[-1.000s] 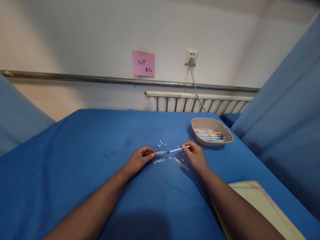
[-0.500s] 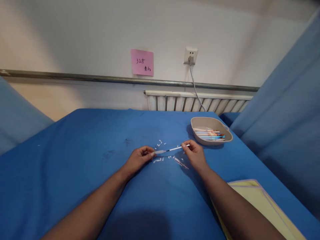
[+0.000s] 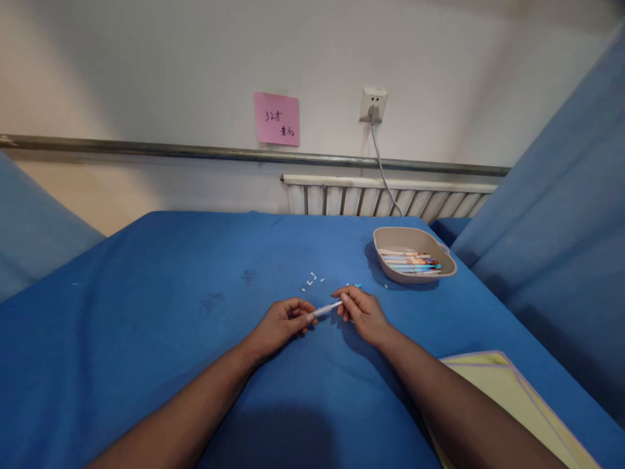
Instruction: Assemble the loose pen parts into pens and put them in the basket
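Note:
Over the blue cloth, my left hand [image 3: 288,320] is closed, pinching a white tube that looks like a pen barrel [image 3: 322,311] between thumb and fingers. From the right, my right hand [image 3: 361,311] grips a thin white rod [image 3: 336,304], like a pen refill. The rod and barrel are in line and meet between the hands, the rod's near end inside the barrel. Small white plastic pieces [image 3: 310,283] lie scattered just beyond the hands. A small light-blue piece [image 3: 358,285] shows behind my right fingers.
A beige basket [image 3: 415,233] with several pens [image 3: 410,262] stands at the back right. A folded yellow cloth [image 3: 488,378] lies at the front right under my right forearm. Behind the blue-covered table [image 3: 161,280] are a radiator [image 3: 342,198] and a wall socket [image 3: 374,104].
Both hands have come closer together and lower, and more of the white rod is now inside the barrel or behind my right fingers. The nearer small pieces are no longer visible.

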Motion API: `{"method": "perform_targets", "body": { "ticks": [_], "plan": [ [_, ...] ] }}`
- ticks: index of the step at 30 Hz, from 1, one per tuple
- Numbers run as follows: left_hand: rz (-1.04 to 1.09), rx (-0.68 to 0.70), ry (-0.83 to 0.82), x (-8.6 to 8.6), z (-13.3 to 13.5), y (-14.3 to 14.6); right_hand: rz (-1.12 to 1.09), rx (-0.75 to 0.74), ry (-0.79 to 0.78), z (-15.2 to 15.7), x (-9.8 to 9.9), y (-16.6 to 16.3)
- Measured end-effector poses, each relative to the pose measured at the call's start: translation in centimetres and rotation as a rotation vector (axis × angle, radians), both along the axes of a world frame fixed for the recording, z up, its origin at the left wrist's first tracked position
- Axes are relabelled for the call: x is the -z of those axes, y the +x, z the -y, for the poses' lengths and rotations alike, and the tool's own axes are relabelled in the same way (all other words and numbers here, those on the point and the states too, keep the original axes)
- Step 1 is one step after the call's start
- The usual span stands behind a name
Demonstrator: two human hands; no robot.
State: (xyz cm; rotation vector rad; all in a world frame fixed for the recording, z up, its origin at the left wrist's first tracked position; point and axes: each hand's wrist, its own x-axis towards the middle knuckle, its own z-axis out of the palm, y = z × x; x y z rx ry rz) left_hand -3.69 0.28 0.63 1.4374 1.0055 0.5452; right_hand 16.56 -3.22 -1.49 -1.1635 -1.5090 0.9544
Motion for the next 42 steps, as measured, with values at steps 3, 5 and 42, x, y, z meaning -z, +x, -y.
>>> {"method": "perform_targets", "body": {
  "ticks": [3, 5, 42],
  "plan": [
    [-0.015, 0.024, -0.018, 0.2, 0.0, -0.1, 0.032, -0.023, -0.001, 0.3, -0.3, -0.1],
    [-0.023, 0.036, -0.041, 0.3, 0.0, -0.1, 0.061, -0.035, 0.004, 0.4, -0.5, -0.2],
    [-0.024, 0.085, -0.058, -0.1, 0.0, -0.1, -0.413, 0.235, -0.203, -0.8, -1.7, 2.8]
  ]
}}
